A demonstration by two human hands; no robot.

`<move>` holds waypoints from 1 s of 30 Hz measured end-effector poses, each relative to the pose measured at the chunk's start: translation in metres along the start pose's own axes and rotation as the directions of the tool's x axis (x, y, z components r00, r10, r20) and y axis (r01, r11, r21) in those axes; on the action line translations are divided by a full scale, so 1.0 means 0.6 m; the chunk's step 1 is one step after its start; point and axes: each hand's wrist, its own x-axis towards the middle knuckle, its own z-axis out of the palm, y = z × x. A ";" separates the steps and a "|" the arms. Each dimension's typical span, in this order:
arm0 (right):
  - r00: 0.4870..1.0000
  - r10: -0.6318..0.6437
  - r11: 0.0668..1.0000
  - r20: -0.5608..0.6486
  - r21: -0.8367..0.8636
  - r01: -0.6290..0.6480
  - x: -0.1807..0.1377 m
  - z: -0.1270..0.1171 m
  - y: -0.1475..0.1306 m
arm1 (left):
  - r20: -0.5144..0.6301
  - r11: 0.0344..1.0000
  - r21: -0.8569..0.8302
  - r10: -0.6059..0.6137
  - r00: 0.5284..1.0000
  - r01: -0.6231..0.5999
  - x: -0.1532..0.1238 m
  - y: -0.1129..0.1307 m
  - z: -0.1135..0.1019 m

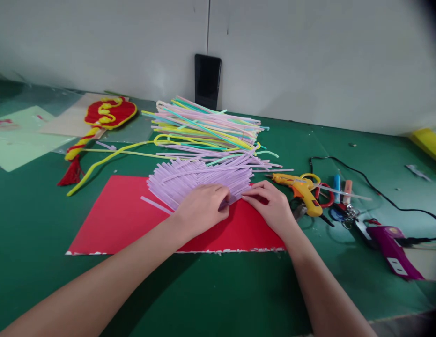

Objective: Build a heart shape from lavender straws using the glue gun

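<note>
Lavender pipe cleaners [200, 173] lie side by side in a fan shape with a central seam, on a red sheet [112, 215]. My left hand [203, 206] is closed at the lower edge of the fan, thumb and fingers pinched on a lavender pipe cleaner; its fingertips are partly hidden. To its right, my right hand [269, 203] pinches the other end of that strip between thumb and fingers, at the fan's lower right edge. One short loose lavender piece [156, 205] sticks out left of my left wrist.
Behind the fan lies a pile of multicoloured pipe cleaners [210, 124]; a phone [207, 79] leans on the wall. A yellow glue gun [302, 192], scissors [325, 195] and a purple power strip [395, 252] with a black cable lie right. A red-and-yellow fan-shaped craft [110, 113] lies left.
</note>
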 end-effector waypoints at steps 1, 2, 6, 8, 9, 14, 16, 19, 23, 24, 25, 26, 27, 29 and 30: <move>1.000 0.006 1.000 -0.005 -0.004 -0.006 -0.001 0.001 -0.002 | 0.000 1.000 0.005 0.002 1.000 -0.002 0.000 0.000 0.000; 1.000 0.013 1.000 -0.010 -0.010 -0.013 -0.001 0.002 -0.004 | -0.001 1.000 0.011 0.003 1.000 -0.003 0.000 -0.001 0.001; 0.999 0.034 0.998 -0.022 -0.049 -0.035 -0.006 0.009 -0.011 | -0.002 1.000 0.022 0.009 1.000 -0.009 0.001 -0.002 0.001; 0.999 0.044 0.997 -0.019 -0.060 -0.045 -0.008 0.012 -0.013 | -0.002 1.000 0.014 0.007 1.000 -0.007 0.001 -0.003 0.001; 0.999 0.051 0.997 -0.018 -0.064 -0.052 -0.008 0.013 -0.013 | -0.004 1.000 0.009 0.006 1.000 -0.006 0.001 -0.003 0.001; 0.997 0.076 0.994 -0.006 -0.074 -0.076 -0.009 0.015 -0.014 | -0.014 1.000 -0.003 0.004 1.000 -0.004 0.001 -0.003 0.001; 0.997 0.076 0.994 -0.001 -0.076 -0.076 -0.008 0.015 -0.015 | -0.012 1.000 -0.001 0.006 1.000 -0.006 0.001 -0.004 0.001; 0.997 0.071 0.995 0.000 -0.072 -0.071 -0.008 0.016 -0.015 | -0.014 1.000 0.004 0.008 1.000 -0.008 0.000 -0.004 0.002; 0.996 0.085 0.994 0.000 -0.072 -0.085 -0.008 0.016 -0.015 | -0.010 1.000 -0.002 0.005 1.000 -0.005 0.001 -0.003 0.003; 0.996 0.088 0.993 0.001 -0.073 -0.088 -0.008 0.016 -0.015 | -0.010 1.000 -0.003 0.005 1.000 -0.006 0.001 -0.003 0.003; 0.996 0.089 0.993 0.002 -0.074 -0.088 -0.008 0.016 -0.015 | -0.010 1.000 -0.004 0.006 1.000 -0.006 0.001 -0.004 0.003; 0.996 0.089 0.993 0.001 -0.074 -0.088 -0.008 0.015 -0.016 | -0.010 1.000 -0.004 0.006 1.000 -0.006 0.001 -0.004 0.003; 0.996 0.089 0.993 0.001 -0.074 -0.089 -0.007 0.015 -0.016 | -0.008 1.000 -0.005 0.007 1.000 -0.007 0.001 -0.004 0.003; 0.996 0.089 0.993 0.001 -0.073 -0.089 -0.007 0.015 -0.016 | -0.001 1.000 0.000 0.004 1.000 -0.004 0.001 -0.005 0.003; 0.996 0.090 0.993 0.002 -0.072 -0.089 -0.008 0.015 -0.015 | 0.002 1.000 0.004 0.004 1.000 -0.004 0.001 -0.006 0.003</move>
